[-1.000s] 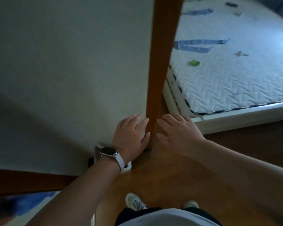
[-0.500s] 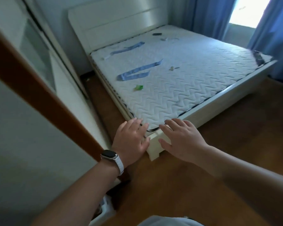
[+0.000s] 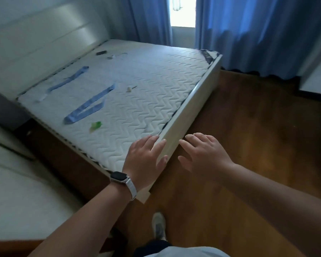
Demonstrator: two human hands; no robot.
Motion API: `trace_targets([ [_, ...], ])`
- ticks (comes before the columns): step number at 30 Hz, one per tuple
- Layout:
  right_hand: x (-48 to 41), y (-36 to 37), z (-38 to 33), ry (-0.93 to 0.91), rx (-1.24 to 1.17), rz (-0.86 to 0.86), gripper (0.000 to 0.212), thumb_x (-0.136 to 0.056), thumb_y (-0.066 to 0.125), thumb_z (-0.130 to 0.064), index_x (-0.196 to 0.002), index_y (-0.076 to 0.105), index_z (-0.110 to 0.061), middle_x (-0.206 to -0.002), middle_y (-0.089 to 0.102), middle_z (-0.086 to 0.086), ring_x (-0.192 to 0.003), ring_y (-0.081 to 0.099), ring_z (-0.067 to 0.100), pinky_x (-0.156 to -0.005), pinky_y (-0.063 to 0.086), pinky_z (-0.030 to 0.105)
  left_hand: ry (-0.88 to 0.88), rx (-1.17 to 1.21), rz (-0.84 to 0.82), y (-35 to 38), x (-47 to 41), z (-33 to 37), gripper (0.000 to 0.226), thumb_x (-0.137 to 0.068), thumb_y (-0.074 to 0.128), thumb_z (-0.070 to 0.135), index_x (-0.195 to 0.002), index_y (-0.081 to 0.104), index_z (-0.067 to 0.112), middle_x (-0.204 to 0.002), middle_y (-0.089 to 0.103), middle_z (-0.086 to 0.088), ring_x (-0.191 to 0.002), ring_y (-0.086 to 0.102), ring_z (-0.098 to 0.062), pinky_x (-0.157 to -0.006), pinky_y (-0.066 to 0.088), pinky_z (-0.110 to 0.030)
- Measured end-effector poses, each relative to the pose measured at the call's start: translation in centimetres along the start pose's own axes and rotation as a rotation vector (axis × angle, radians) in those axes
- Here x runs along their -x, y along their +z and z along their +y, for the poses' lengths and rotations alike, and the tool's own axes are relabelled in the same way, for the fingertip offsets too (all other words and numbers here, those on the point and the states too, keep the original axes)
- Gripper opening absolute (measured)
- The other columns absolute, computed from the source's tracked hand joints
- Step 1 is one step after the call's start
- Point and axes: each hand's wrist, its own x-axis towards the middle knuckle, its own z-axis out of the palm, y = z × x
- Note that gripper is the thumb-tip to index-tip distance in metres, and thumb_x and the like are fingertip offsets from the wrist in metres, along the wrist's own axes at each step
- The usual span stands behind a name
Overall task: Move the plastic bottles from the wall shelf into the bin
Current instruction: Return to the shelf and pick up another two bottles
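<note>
Step in hand: search. Left hand [image 3: 145, 160] and right hand [image 3: 204, 156] hover empty, fingers spread, above the white quilted mattress [image 3: 137, 86]. Plastic bottles, wall shelf and bin are out of view; locate the shelf next.

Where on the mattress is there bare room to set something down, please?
The mattress is bare across its whole half toward the curtains, and in the near corner between the green wrapper and the left hand. It is crowded along the headboard side: blue straps, scraps.
</note>
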Motion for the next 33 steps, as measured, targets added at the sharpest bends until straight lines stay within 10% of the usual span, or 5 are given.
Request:
trace_targets([
  [18,-18.8,3.4,9.1,0.391,0.205,-0.004,0.057,-0.086,0.041,-0.054,-0.121,0.065,-0.016,-0.119,0.066,0.009,-0.109,0.060,0.031,-0.089,0.048,0.045,0.395,0.193,-0.047,11.7,-25.6,-11.8,0.049,-0.092,0.043,0.046,-0.130,0.059,0.019,-0.134,0.059,-0.008,-0.128,0.050,-0.029,-0.101,0.041,-0.045],
  [33,-21.4,4.3,23.9,0.625,0.151,-0.077,0.062,-0.087,0.035,-0.056,-0.122,0.066,-0.015,-0.120,0.066,0.011,-0.109,0.061,0.031,-0.090,0.048,0.048,0.586,0.239,-0.055,17.0,-42.5,-2.8,0.045,-0.091,0.056,0.043,-0.131,0.057,0.022,-0.136,0.058,-0.004,-0.130,0.049,-0.028,-0.102,0.042,-0.047],
])
